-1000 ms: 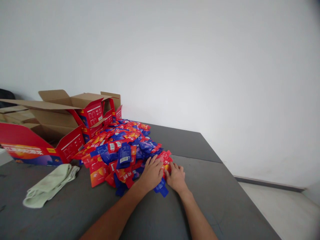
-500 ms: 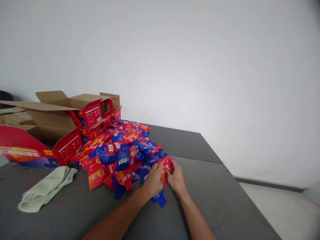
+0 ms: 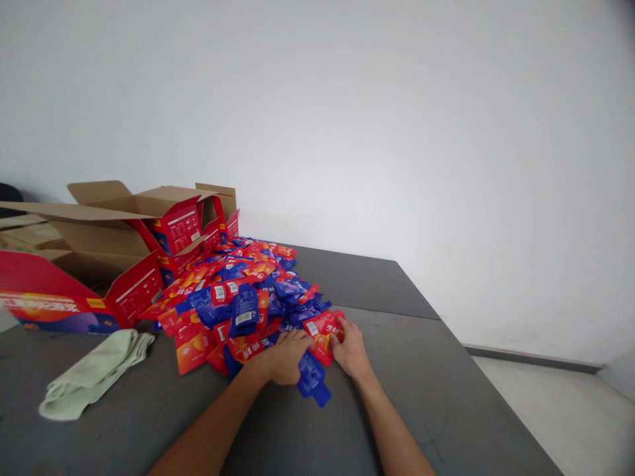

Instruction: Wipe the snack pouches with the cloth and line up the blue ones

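A red and orange pouch [image 3: 325, 329] with a white barcode label lies at the right edge of a heap of red and blue pouches [image 3: 245, 307]. My right hand [image 3: 351, 349] grips this pouch by its right edge, fingers and thumb bent around it. To the left, my left hand [image 3: 286, 357] rests over the front of the heap with its fingers stretched out, partly hiding the pouches beneath. Between the hands, a blue pouch [image 3: 312, 378] lies on the table, its narrow end pointing toward me.
Open red cardboard boxes [image 3: 133, 294] stand left of the heap, flaps raised. A folded pale green cloth [image 3: 96, 377] lies in front of them on the dark grey table [image 3: 407, 390]. A white wall [image 3: 357, 132] rises behind the table.
My left hand has moved left off the red pouch onto the heap, uncovering its barcode label and more of the blue pouch. My right hand stays at the red pouch's edge.
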### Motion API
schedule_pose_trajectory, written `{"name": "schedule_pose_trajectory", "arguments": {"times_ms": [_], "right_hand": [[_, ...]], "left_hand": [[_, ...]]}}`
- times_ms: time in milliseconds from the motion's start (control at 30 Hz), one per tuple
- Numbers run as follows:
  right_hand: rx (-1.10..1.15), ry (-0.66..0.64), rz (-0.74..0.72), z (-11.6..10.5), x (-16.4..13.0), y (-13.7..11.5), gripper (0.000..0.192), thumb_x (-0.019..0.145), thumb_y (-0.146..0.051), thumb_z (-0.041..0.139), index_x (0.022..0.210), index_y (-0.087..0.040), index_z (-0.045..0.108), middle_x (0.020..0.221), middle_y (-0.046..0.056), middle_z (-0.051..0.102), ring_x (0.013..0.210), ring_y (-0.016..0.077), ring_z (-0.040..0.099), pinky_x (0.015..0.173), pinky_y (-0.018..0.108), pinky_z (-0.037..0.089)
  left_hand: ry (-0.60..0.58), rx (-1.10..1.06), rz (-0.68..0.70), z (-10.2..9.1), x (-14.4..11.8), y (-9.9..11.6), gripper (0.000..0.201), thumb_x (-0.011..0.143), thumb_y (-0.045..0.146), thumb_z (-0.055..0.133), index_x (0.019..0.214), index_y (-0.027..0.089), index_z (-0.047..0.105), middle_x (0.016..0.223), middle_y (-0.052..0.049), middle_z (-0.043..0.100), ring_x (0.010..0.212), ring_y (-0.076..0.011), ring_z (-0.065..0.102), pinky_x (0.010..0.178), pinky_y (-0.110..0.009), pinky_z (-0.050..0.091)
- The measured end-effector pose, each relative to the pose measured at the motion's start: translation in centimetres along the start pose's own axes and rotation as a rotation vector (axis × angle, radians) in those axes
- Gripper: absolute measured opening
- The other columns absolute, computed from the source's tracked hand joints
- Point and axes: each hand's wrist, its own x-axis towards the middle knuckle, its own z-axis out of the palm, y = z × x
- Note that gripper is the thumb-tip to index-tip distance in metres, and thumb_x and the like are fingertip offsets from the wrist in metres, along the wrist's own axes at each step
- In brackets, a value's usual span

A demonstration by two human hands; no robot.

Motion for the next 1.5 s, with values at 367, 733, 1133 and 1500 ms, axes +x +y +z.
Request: {"name": "schedule_pose_trajectory", "arguments": {"times_ms": [367, 733, 1133, 1500], "right_hand": [[0.592, -0.1, 0.074, -2.4, 0.0, -2.6, 0.036, 0.088, -0.042, 0.053, 0.107, -0.017, 0.072, 0.108, 0.01, 0.072, 0.1, 0.0262, 0.066, 0.093, 0.039, 0.051], [0.977, -0.02, 0.162, -3.1, -1.3, -5.9, 0.044, 0.081, -0.061, 0.065, 0.082, -0.017, 0.068, 0.068, -0.001, 0.062, 0.059, 0.0142, 0.05, 0.057, 0.024, 0.043], [1.198, -0.271, 0.15, -4.2, -2.0, -6.8, 0.041, 0.08, -0.052, 0.072, 0.103, -0.019, 0.065, 0.08, 0.002, 0.065, 0.06, 0.0125, 0.054, 0.056, 0.024, 0.047], [1.232, -0.192, 0.135, -3.9, -2.0, -7.7, 0.046, 0.073, -0.048, 0.08, 0.107, -0.021, 0.064, 0.093, 0.005, 0.072, 0.08, 0.0204, 0.068, 0.077, 0.035, 0.056]], "left_hand": [[0.34, -0.61, -0.122, -2.6, 0.8, -1.3, 0.024, 0.076, 0.027, 0.06, 0.098, 0.016, 0.064, 0.09, -0.003, 0.065, 0.082, -0.0202, 0.059, 0.072, -0.029, 0.045], [0.229, -1.153, -0.068, 0.0, 2.0, 1.1, 0.028, 0.071, 0.023, 0.071, 0.096, 0.014, 0.065, 0.09, -0.006, 0.071, 0.079, -0.0196, 0.065, 0.072, -0.03, 0.049], [0.238, -1.545, -0.214, 0.3, 2.1, 2.0, 0.034, 0.06, 0.014, 0.069, 0.092, 0.014, 0.06, 0.078, -0.005, 0.068, 0.064, -0.0166, 0.064, 0.061, -0.029, 0.051], [0.027, -1.716, -0.325, 0.1, 2.2, 2.1, 0.039, 0.082, 0.05, 0.056, 0.097, 0.014, 0.063, 0.074, -0.005, 0.064, 0.057, -0.0151, 0.059, 0.052, -0.025, 0.044]]}}
